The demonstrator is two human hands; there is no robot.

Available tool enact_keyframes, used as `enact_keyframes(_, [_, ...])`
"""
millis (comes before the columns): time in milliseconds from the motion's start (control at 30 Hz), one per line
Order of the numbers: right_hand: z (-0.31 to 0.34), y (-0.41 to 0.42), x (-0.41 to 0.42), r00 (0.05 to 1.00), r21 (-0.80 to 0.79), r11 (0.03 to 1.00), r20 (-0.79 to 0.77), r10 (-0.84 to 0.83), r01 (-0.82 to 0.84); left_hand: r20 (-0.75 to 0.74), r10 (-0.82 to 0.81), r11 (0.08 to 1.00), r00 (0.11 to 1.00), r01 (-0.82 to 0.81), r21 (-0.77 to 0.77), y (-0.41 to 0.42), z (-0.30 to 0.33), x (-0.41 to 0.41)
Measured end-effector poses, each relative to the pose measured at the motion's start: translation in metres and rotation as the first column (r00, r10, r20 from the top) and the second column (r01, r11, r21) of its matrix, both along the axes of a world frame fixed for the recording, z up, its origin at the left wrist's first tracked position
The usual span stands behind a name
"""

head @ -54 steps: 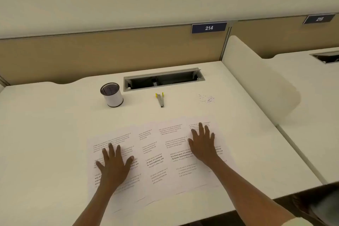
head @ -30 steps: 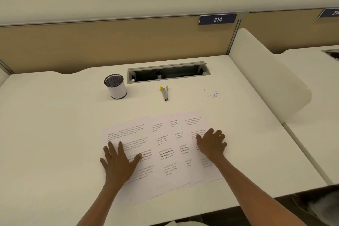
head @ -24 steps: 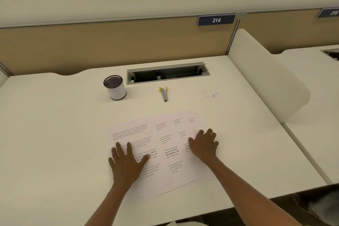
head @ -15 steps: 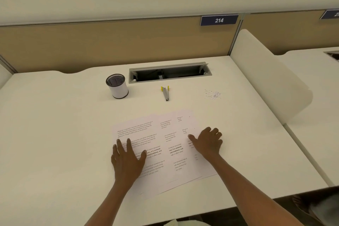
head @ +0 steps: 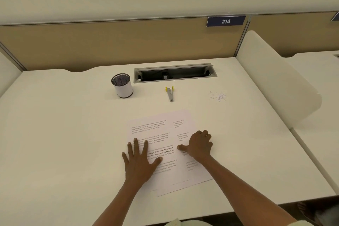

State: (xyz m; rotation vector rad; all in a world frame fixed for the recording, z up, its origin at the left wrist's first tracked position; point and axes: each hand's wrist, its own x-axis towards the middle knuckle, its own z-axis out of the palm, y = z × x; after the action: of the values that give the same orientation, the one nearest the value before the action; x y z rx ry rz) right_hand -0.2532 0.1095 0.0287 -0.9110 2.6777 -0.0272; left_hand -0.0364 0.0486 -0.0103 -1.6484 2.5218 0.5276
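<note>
Sheets point(head: 159, 130) nearly stacked (edges offset), left hand point(head: 140, 161) spread flat, right hand point(head: 199, 145) loosely bent, pressing; stapler point(head: 170, 93) untouched.

We are pressing our left hand point(head: 140, 161) flat on overlapping printed sheets point(head: 166, 132), our right hand point(head: 199, 146) resting on their right side.

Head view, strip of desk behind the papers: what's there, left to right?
Mesh pen cup → small grey tool with yellow tips → patch of ink marks on the desktop → white side divider. The open cable tray is left out, since it spans above the tool.
</note>
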Motion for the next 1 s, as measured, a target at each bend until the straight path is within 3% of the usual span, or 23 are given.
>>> enact_keyframes(333, [0.005,-0.01,-0.008,0.995,0.022,0.999,0.093,-0.035,0.033,0.004,-0.004,1.0,1.0,0.004,0.015,0.001,0.002,0.001])
enact_keyframes(433, [0.006,-0.01,-0.009,0.989,-0.09,0.995,0.148,-0.017,0.03,-0.02,-0.001,1.0,1.0,0.002,0.025,0.001,0.002,0.001])
enact_keyframes(533, [0.009,-0.012,-0.013,0.931,-0.243,0.963,0.364,-0.02,0.116,-0.035,0.005,1.0,0.999,-0.004,0.024,0.003,0.001,0.0])
enact_keyframes(600, [0.01,-0.013,-0.016,0.903,-0.253,0.954,0.429,-0.038,0.16,-0.047,0.012,1.0,0.999,-0.011,0.018,0.005,0.0,-0.001])
enact_keyframes(933, [0.0,-0.013,-0.01,0.873,-0.326,0.928,0.488,0.002,0.18,-0.047,-0.016,0.998,0.999,0.019,0.06,0.013,-0.002,-0.018])
enact_keyframes(1000, [0.001,-0.013,-0.009,0.858,-0.391,0.906,0.509,0.065,0.164,-0.128,0.026,0.998,0.991,-0.018,0.061,0.015,0.0,-0.019])
